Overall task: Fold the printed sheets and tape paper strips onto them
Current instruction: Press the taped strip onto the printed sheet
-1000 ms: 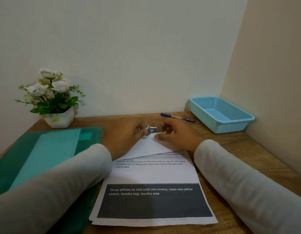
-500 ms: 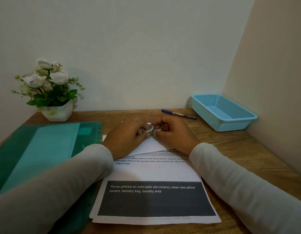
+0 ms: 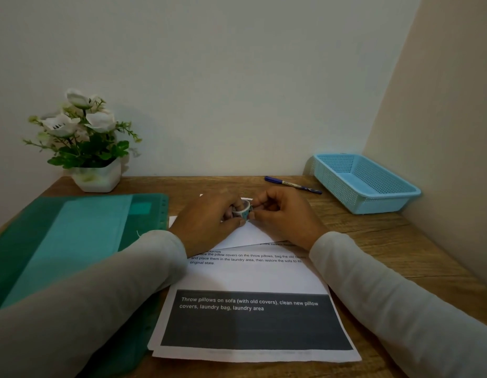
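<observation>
Lying nearest, under both wrists, the printed sheets have their far part folded back over. Above that fold the left hand grips a small tape roll, and the right hand pinches the roll's side with curled fingers. A green folder lies left of the left hand; beyond the right hand lie a pen and a blue basket.

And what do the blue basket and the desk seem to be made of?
Blue basket: likely moulded plastic, matte, given its perforated mesh walls. Desk: wood or wood-look laminate; brown grain lines show, low sheen.
</observation>
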A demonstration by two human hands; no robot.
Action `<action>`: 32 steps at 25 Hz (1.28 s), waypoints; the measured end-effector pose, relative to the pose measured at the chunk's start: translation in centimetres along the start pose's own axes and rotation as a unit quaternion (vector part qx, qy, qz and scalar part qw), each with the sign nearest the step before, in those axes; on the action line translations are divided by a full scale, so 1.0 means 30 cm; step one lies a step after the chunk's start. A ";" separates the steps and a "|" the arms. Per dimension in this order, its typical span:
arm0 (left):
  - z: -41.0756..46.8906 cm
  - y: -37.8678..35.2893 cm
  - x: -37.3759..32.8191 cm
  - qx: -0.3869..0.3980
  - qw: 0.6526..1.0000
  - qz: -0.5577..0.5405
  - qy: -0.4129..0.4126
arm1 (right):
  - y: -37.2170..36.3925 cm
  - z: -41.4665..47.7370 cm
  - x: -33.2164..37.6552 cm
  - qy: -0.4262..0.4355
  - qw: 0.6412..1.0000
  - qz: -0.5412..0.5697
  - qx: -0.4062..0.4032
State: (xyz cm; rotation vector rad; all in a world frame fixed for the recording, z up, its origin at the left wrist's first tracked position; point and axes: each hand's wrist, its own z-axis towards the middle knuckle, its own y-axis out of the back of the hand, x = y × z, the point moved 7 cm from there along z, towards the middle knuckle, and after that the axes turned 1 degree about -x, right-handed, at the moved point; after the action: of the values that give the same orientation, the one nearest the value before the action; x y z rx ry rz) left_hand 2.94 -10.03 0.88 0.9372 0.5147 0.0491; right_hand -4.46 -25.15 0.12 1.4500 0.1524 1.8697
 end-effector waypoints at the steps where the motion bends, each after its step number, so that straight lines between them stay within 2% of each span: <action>1: 0.000 0.001 0.000 0.000 1.000 0.000 -0.001 | 0.000 0.001 -0.001 0.001 1.000 0.000 0.001; 22: 0.011 0.006 0.019 -0.005 1.000 -0.019 0.015 | 0.014 -0.014 0.043 0.009 1.000 -0.012 0.006; 32: 0.016 0.000 0.031 -0.001 1.000 0.010 0.023 | 0.016 -0.019 0.057 0.006 1.000 -0.017 0.014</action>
State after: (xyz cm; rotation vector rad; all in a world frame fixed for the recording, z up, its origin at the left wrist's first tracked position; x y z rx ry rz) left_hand 3.97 -10.16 0.73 0.9402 0.5482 0.0898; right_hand -5.33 -24.26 1.50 1.4458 0.2079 1.8569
